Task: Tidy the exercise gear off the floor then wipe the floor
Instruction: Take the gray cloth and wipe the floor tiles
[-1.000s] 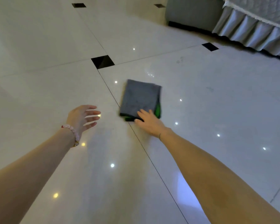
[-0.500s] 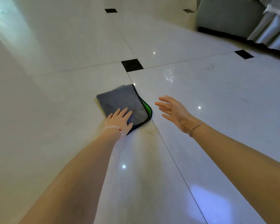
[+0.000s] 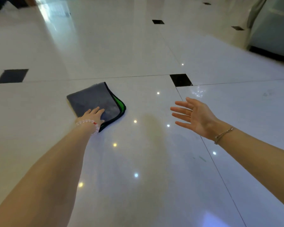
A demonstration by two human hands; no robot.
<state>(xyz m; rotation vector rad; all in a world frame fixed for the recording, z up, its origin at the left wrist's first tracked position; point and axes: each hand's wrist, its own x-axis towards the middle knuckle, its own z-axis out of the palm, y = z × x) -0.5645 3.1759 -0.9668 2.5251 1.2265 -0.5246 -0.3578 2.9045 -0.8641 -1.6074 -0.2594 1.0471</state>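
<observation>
A folded grey cloth (image 3: 92,99) with a green inner face and black edging lies flat on the glossy white tiled floor (image 3: 138,161). My left hand (image 3: 93,116) presses palm-down on the cloth's near edge, a pale bead bracelet on its wrist. My right hand (image 3: 195,117) hovers above the floor to the right of the cloth, fingers spread, palm facing left, holding nothing. No exercise gear is in view.
Small black inlay tiles (image 3: 180,79) mark the tile corners. A grey sofa base with a fabric skirt (image 3: 269,28) stands at the far right. A dark object (image 3: 0,5) sits in the far left corner.
The cloth passed from under my right hand to my left, which has slid it leftward across the floor. My right hand lifted off and now hangs free.
</observation>
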